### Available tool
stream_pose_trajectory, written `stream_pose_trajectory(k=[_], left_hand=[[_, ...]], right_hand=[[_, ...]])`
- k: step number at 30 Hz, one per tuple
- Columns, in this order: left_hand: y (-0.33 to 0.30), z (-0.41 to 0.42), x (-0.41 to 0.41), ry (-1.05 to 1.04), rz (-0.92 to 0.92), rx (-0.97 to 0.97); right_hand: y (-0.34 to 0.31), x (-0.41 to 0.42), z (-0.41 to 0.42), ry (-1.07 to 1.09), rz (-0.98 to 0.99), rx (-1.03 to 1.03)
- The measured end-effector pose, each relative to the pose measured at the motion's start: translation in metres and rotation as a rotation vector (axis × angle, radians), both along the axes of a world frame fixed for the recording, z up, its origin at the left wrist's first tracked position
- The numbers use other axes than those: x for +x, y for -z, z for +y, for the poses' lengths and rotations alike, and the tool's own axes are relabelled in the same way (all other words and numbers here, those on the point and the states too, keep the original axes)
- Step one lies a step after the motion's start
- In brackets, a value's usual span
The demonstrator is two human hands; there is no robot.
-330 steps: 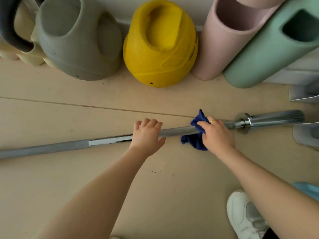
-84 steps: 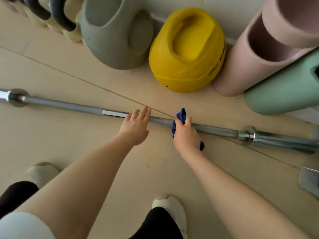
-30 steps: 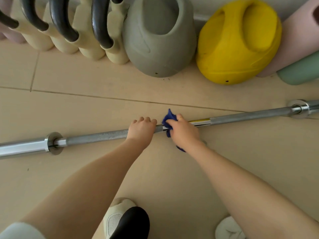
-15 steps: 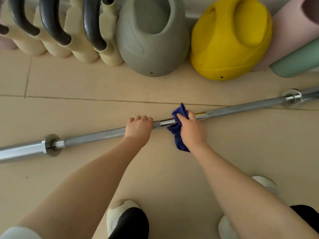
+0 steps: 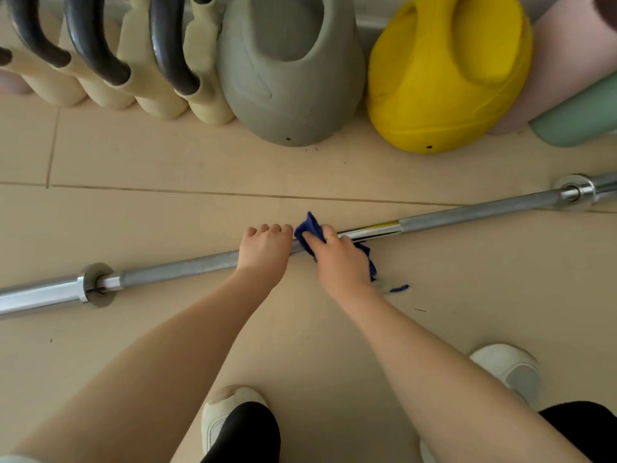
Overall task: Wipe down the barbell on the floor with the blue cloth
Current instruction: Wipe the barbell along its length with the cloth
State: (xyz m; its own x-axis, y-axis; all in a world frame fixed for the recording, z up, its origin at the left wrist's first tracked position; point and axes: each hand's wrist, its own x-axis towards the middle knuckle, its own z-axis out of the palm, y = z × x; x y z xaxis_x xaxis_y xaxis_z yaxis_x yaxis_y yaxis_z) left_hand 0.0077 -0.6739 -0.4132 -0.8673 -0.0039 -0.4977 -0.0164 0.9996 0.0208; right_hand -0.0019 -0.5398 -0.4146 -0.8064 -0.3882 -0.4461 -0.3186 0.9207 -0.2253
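Left hand (image 5: 265,248) fingers curl over the barbell (image 5: 467,212) shaft. Right hand (image 5: 340,259) just beside it, fingers clamped on blue cloth (image 5: 309,230) around the shaft.

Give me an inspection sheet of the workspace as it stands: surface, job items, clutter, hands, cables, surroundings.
Surface: beige tiled floor, grout lines visible, small dark specks.
Job's things: barbell lies on the floor, slanting across the view; blue cloth is bunched around its shaft near the middle.
Clutter: nothing seen on the floor near the bar.
Hands: left hand grips the shaft just beside the cloth; right hand holds the cloth on the bar.
Cables: nothing seen.
Surroundings: cream kettlebells with dark handles, grey kettlebell, yellow kettlebell, pink roller and green roller stand behind the bar; white shoes in front.
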Motion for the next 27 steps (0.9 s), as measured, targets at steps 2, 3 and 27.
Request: stream_pose_trajectory(k=[2, 3, 27], left_hand=[[0.003, 0.003, 0.004, -0.015, 0.008, -0.003], [0.005, 0.004, 0.005, -0.022, 0.004, 0.000], [0.008, 0.016, 0.026, 0.146, -0.110, -0.072]], right_hand=[[-0.001, -0.011, 0.027, 0.080, -0.009, 0.004], [-0.002, -0.017, 0.042, 0.154, -0.015, 0.015], [-0.018, -0.009, 0.046, 0.208, -0.243, 0.121]])
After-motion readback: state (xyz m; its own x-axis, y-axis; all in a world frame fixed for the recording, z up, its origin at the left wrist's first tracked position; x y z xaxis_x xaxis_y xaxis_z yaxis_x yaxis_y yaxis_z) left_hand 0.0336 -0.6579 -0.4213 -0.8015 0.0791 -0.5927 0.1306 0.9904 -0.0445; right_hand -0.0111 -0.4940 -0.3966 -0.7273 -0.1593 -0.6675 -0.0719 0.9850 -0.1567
